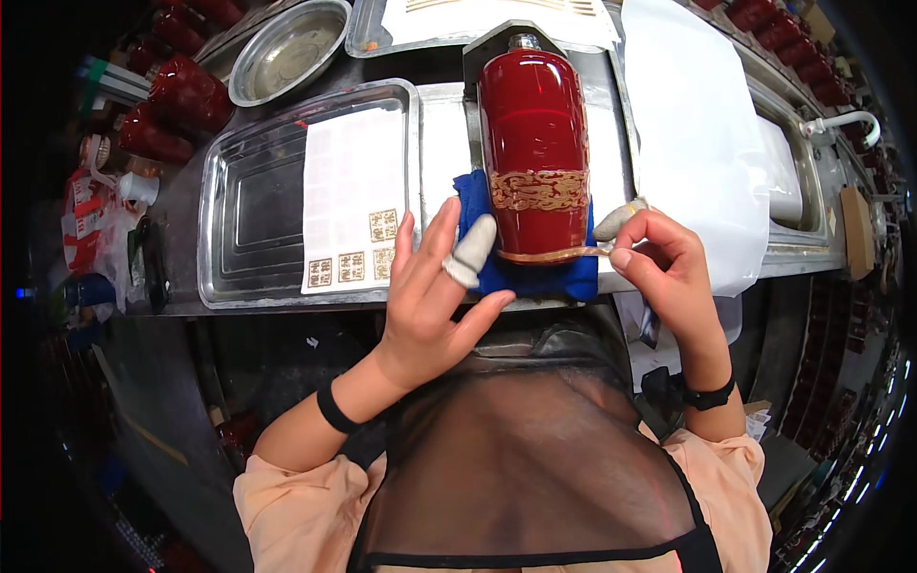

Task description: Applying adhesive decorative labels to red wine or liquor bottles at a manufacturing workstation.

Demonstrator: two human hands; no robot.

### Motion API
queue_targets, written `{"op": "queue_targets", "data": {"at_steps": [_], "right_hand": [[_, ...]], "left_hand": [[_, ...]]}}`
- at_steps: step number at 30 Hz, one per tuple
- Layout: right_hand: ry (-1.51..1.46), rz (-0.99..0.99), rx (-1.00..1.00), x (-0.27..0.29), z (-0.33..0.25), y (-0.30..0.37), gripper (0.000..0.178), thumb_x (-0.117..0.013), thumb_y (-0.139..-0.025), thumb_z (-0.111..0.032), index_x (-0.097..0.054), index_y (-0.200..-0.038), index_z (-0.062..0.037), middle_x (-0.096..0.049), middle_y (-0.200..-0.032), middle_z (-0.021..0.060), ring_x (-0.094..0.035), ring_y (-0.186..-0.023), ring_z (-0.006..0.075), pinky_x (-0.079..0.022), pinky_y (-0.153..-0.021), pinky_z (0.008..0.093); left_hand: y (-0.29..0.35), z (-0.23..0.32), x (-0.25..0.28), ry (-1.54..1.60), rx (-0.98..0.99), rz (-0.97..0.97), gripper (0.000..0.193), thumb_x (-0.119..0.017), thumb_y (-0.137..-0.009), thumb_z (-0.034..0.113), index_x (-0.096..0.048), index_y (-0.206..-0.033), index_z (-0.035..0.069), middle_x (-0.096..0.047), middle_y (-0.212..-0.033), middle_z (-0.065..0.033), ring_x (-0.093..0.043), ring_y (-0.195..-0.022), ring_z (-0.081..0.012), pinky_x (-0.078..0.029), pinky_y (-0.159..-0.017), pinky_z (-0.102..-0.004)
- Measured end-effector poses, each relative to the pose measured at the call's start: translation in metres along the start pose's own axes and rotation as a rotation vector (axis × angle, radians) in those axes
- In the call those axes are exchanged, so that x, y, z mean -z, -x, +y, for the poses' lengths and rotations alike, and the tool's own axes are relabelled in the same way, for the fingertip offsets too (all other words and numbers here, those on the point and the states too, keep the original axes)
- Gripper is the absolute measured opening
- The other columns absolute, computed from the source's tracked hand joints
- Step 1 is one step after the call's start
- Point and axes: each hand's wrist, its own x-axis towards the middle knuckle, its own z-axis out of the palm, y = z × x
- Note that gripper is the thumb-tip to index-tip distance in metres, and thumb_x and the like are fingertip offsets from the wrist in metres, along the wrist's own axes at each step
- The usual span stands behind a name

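A glossy dark red bottle (531, 115) lies with its neck away from me, its lower end on a folded blue cloth (549, 284). An ornate gold band (538, 190) decorates its lower part. Near the base, a thin gold strip (554, 256) runs across the bottle and extends off its right side. My right hand (669, 272) pinches the strip's free end between thumb and finger. To the bottle's left, my left hand (425, 310) is open with fingers spread, holding nothing. Each hand wears a pale finger cot (472, 253) on one finger.
A steel tray (253, 205) on the left carries a white sheet (353, 167) with gold square stickers. Beyond it are a round metal basin (289, 53) and another tray with gold strips. White sheeting (697, 143) covers the right side, beside a sink with a white tap (845, 126). More red bottles stand around.
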Motion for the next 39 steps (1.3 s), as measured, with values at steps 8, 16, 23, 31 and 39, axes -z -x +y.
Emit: {"op": "queue_targets", "data": {"at_steps": [8,16,23,31,39], "right_hand": [[0.045,0.068,0.030,0.000,0.001,0.006,0.011,-0.064,-0.080,-0.001,-0.055,-0.074,-0.0017,-0.050,-0.081,-0.0021,-0.043,-0.063,0.0006,-0.033,-0.056,0.0178],[0.056,0.084,-0.008,0.000,0.010,0.001,0.010,-0.063,-0.081,-0.001,-0.055,-0.074,-0.0019,-0.052,-0.081,-0.0032,-0.043,-0.061,-0.0003,-0.033,-0.054,0.0173],[0.090,0.086,0.012,-0.004,0.019,-0.003,0.009,-0.064,-0.081,-0.001,-0.056,-0.075,-0.0020,-0.052,-0.080,-0.0036,-0.042,-0.060,-0.0006,-0.033,-0.053,0.0165],[0.084,0.033,0.013,-0.012,0.007,-0.005,0.009,-0.064,-0.082,-0.003,-0.056,-0.077,-0.0008,-0.055,-0.082,-0.0001,-0.048,-0.060,0.0022,-0.038,-0.054,0.0176],[0.021,-0.002,0.001,-0.006,0.004,-0.001,0.008,-0.063,-0.082,-0.003,-0.056,-0.077,-0.0034,-0.052,-0.073,-0.0056,-0.043,-0.065,0.0002,-0.033,-0.056,0.0171]], "left_hand": [[0.009,-0.001,-0.003,-0.079,-0.098,-0.057,0.052,-0.075,-0.075,0.013,-0.061,-0.123,0.000,-0.040,-0.143,-0.0289,-0.044,-0.131,-0.0401,-0.020,-0.108,-0.0624],[-0.005,0.006,-0.006,-0.135,-0.163,0.003,0.042,-0.072,-0.071,0.012,-0.069,-0.113,0.011,-0.046,-0.139,-0.0271,-0.051,-0.124,-0.0404,-0.026,-0.104,-0.0649],[-0.030,0.021,-0.006,-0.242,-0.265,0.047,0.026,-0.070,-0.071,0.016,-0.072,-0.097,0.014,-0.049,-0.136,-0.0259,-0.051,-0.123,-0.0433,-0.027,-0.101,-0.0674],[-0.046,0.013,-0.019,-0.144,-0.123,0.103,0.069,-0.081,-0.066,0.022,-0.057,-0.128,0.003,-0.043,-0.141,-0.0280,-0.044,-0.130,-0.0426,-0.021,-0.108,-0.0614],[-0.004,0.006,-0.002,-0.035,-0.026,0.022,0.067,-0.081,-0.072,0.020,-0.055,-0.128,-0.005,-0.045,-0.139,-0.0302,-0.045,-0.131,-0.0403,-0.023,-0.109,-0.0594]]}}
